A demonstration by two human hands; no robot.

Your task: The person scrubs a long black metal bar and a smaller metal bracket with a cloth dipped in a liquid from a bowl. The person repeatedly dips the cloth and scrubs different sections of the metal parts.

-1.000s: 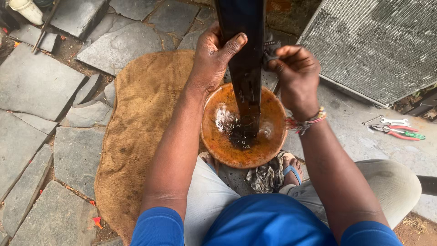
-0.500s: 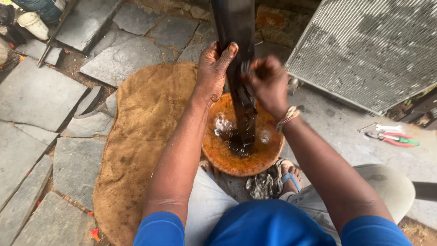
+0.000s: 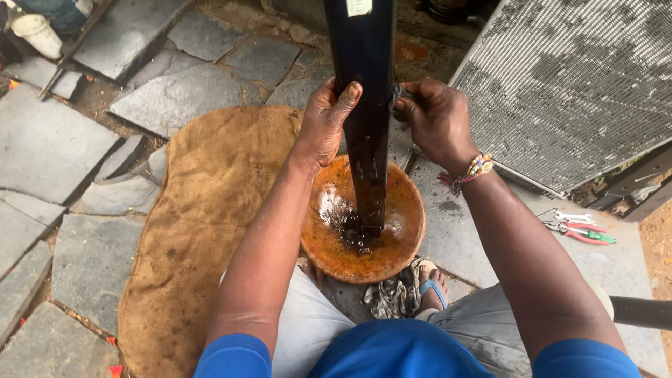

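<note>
A long black part (image 3: 365,105) is held upright, its lower end standing in liquid inside a rusty orange bowl (image 3: 329,245) on the stone floor (image 3: 56,140). It is gripped by the left hand (image 3: 326,122), fingers clamped around its left edge, and by the right hand (image 3: 435,119), fingers closed against its right side. A burlap sack (image 3: 203,203) lies to the left, a radiator (image 3: 581,84) far right, pliers (image 3: 584,232) near right.

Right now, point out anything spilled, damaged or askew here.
Dark liquid pools in the rusty orange bowl under the long black part, which both hands hold upright. The finned panel looks grimy and patchy. Pliers lie loose on the stone.
</note>
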